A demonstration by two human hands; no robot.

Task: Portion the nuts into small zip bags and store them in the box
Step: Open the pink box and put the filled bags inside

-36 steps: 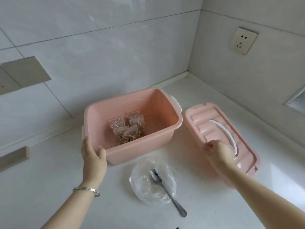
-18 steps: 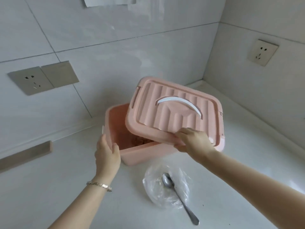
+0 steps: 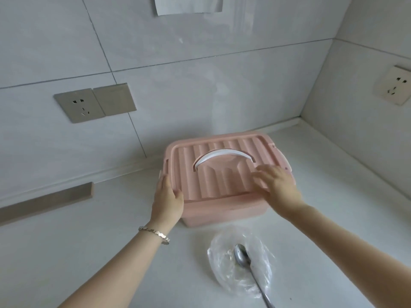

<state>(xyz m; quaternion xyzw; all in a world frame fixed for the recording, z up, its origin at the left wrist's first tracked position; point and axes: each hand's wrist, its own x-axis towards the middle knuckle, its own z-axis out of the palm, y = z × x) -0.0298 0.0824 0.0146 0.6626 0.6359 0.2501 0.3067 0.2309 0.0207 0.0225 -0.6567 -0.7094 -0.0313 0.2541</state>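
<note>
We have a single view, worn on the head, looking forward and steeply down onto a pale counter (image 3: pixel 66 252) set in a tiled corner, where the back wall (image 3: pixel 178 85) meets the side wall (image 3: pixel 367 63) at our right. Both forearms reach in from the bottom edge, so we sit close above the work. The wide lens bends the tile lines and counter edge. With only one camera, no second view overlaps it.

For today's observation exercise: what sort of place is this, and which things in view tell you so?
Probably a home kitchen corner. A pale countertop meets tiled walls fitted with sockets, and a spoon lies near a pink box.
</note>
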